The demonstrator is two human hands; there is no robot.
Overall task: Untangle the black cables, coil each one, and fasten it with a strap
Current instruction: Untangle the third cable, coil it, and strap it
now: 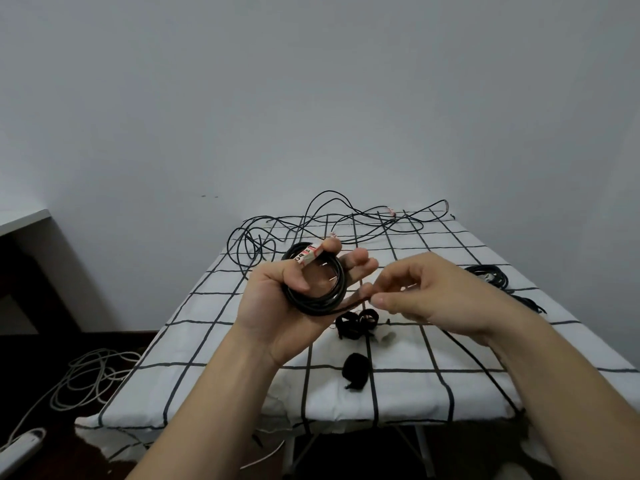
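My left hand (277,306) holds a coiled black cable (322,296) above the table, thumb through the coil; a white and red label (308,256) sits at the coil's top. My right hand (436,292) pinches the end of a black strap (353,301) that runs under the coil. More black straps (356,323) lie in a small heap on the checked tablecloth (221,327) below my hands, with a rolled black strap (355,370) nearer me. A tangle of loose black cables (332,220) lies at the table's far edge.
Another coiled black cable (491,275) rests at the table's right side. A loose black cable (481,368) runs over the near right edge. On the floor to the left lie white cables (90,379) and a white power strip (20,448). A grey wall stands behind.
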